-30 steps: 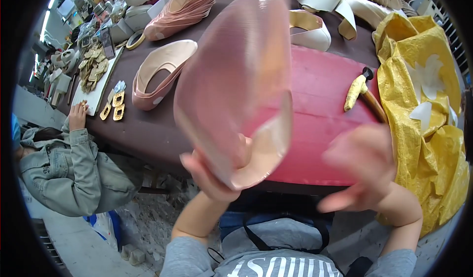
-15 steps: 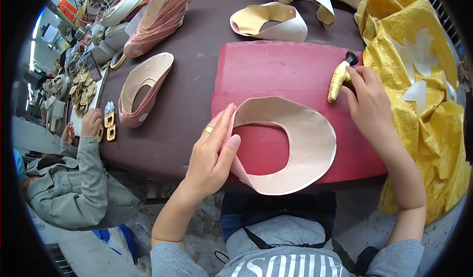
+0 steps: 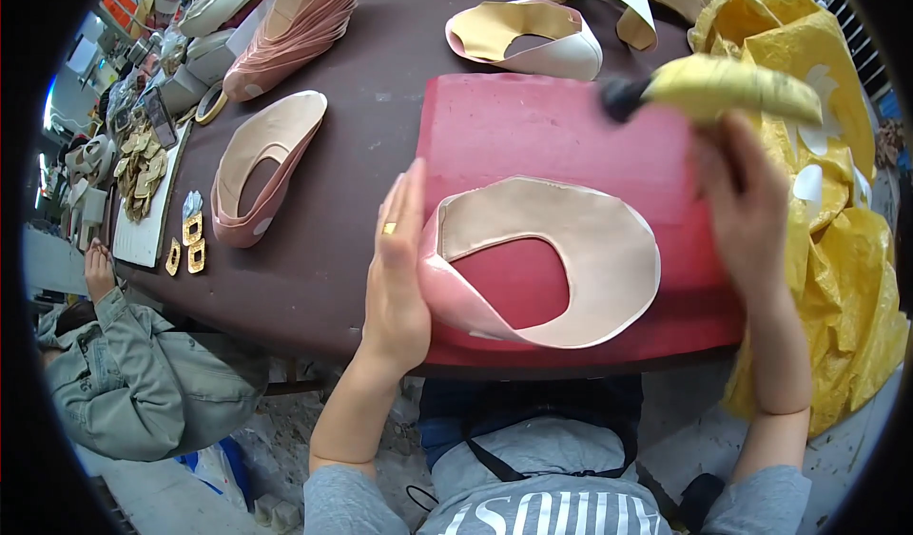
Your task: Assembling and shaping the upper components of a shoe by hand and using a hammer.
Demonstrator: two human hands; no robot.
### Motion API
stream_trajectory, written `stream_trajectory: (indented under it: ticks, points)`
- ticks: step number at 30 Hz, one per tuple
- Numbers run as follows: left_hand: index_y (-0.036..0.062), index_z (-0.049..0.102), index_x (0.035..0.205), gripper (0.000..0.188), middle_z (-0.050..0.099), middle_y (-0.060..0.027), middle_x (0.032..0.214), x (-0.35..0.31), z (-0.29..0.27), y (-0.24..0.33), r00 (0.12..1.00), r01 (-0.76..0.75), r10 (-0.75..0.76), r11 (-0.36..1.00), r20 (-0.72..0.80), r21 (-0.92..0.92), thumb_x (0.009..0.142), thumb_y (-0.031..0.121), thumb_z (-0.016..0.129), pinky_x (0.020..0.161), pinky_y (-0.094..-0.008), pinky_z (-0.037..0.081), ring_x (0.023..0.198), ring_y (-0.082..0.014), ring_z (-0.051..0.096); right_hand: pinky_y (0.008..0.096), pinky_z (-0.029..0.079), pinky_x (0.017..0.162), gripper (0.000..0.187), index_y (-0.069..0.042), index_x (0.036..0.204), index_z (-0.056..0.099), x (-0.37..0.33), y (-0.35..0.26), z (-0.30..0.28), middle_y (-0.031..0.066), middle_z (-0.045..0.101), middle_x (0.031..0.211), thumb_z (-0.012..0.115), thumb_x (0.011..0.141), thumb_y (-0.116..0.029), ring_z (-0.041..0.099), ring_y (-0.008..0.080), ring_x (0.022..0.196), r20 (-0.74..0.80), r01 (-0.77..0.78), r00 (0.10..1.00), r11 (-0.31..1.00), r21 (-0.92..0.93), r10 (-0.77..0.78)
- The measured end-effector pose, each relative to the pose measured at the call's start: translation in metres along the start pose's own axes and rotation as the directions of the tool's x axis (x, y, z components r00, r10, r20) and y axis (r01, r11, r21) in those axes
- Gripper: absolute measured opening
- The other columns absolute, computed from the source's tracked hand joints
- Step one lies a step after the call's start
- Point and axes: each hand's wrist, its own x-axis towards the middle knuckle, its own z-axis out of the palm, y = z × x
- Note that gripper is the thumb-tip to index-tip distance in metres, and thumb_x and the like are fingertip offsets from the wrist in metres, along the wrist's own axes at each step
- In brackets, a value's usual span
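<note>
Touching the left grip (image 3: 398, 283) lies a pink upper (image 3: 611, 267).

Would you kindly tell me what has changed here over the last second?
The pink upper, held up in the air before, has come down onto the red mat. The left hand no longer grips it but lies flat at its left edge. The right hand has taken the hammer up off the mat. The yellow sack stayed put.
</note>
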Motion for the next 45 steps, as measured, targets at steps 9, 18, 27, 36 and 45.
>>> stream_trajectory:
  ticks: [9, 18, 27, 36, 45]
  points:
    - [0.0108, -0.004, 0.155, 0.100, 0.008, -0.0176, 0.160, 0.007, 0.004, -0.008, 0.998, -0.026, -0.007, 0.885, -0.070, -0.465, 0.084, 0.081, -0.002, 0.119, -0.0489, 0.007, 0.148, -0.0341, 0.005, 0.0261, 0.042, 0.044, 0.040, -0.006, 0.119, 0.060, -0.007, -0.041, 0.059, 0.0017, 0.059, 0.075, 0.068, 0.080, -0.002, 0.050, 0.0138, 0.053, 0.257, 0.489, 0.842, 0.872, 0.006, -0.474]
    - [0.0068, -0.010, 0.153, 0.100, 0.002, -0.0241, 0.159, 0.007, 0.000, -0.003, 1.000, -0.016, 0.006, 0.888, -0.024, -0.459, 0.085, 0.079, 0.000, 0.118, -0.0512, 0.007, 0.147, -0.0389, 0.004, 0.0262, 0.042, 0.045, 0.035, -0.005, 0.114, 0.063, -0.013, -0.035, 0.064, 0.0030, 0.059, 0.077, 0.068, 0.080, -0.001, 0.051, 0.0137, 0.054, 0.294, 0.453, 0.857, 0.891, -0.039, -0.423]
    - [0.0052, 0.006, 0.154, 0.093, 0.013, -0.0307, 0.155, 0.001, 0.008, -0.004, 0.997, -0.077, 0.075, 0.967, -0.016, -0.241, 0.091, 0.073, 0.015, 0.117, -0.0544, 0.008, 0.145, -0.0436, 0.013, 0.0269, 0.043, 0.047, 0.029, -0.003, 0.108, 0.065, -0.021, -0.022, 0.033, 0.0051, 0.062, 0.081, 0.069, 0.080, 0.000, 0.052, 0.0143, 0.056, 0.289, 0.360, 0.902, 0.928, -0.098, -0.320]
    - [0.0107, 0.044, 0.143, 0.066, 0.034, -0.0236, 0.150, -0.012, 0.011, 0.000, 0.798, -0.543, 0.593, 0.785, -0.108, 0.297, 0.095, 0.057, 0.045, 0.116, -0.0581, 0.011, 0.141, -0.0424, 0.026, 0.0291, 0.047, 0.054, 0.028, -0.001, 0.105, 0.066, -0.029, -0.011, 0.002, 0.0077, 0.066, 0.090, 0.071, 0.078, 0.003, 0.057, 0.0183, 0.060, 0.104, 0.266, 0.963, 0.943, -0.202, -0.249]
    - [0.0203, 0.072, 0.103, 0.027, 0.061, 0.0067, 0.123, -0.047, 0.022, 0.004, 0.652, -0.701, 0.741, 0.508, 0.161, 0.500, 0.076, 0.018, 0.075, 0.111, -0.0543, 0.033, 0.114, -0.0132, 0.057, 0.0314, 0.051, 0.066, 0.027, 0.003, 0.106, 0.065, -0.065, -0.027, -0.015, 0.0099, 0.068, 0.094, 0.066, 0.079, 0.007, 0.062, 0.0233, 0.071, 0.164, 0.210, 0.970, 0.958, -0.194, -0.179]
